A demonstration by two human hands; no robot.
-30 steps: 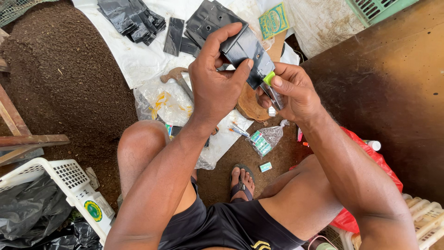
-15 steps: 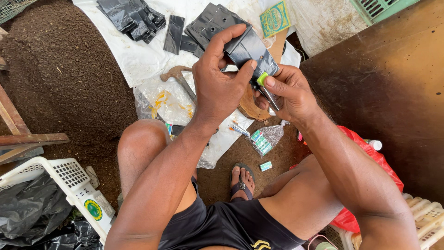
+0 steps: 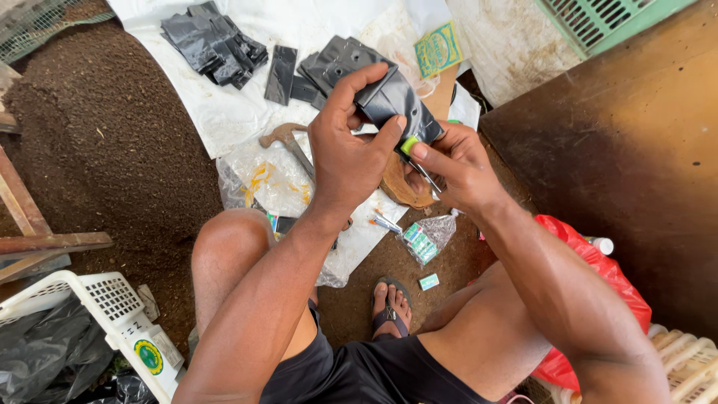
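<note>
You are pinching a folded black plastic bag [image 3: 393, 101] between the thumb and curled fingers of your left hand [image 3: 348, 153], holding it raised over your knees so its lower edge is facing the other hand. Your right hand [image 3: 456, 168] is closing thumb and forefinger on a small tool with a green handle [image 3: 408, 144], its thin metal tip [image 3: 428, 178] pointing down and away from the bag; what kind of tool it is I cannot tell. The bag is sitting above and just left of that pinch, its bottom corner touching the green handle, which looks like a way to steady the plastic while the tool is working at its edge. Below your hands a round wooden block [image 3: 404, 187] is resting on a white sheet [image 3: 247, 112] spread over the soil. Farther out on the sheet a pile of black bags [image 3: 213, 45] is lying, with a hammer [image 3: 288, 142] nearer you and a red bag [image 3: 591, 269] beside your right leg.
</note>
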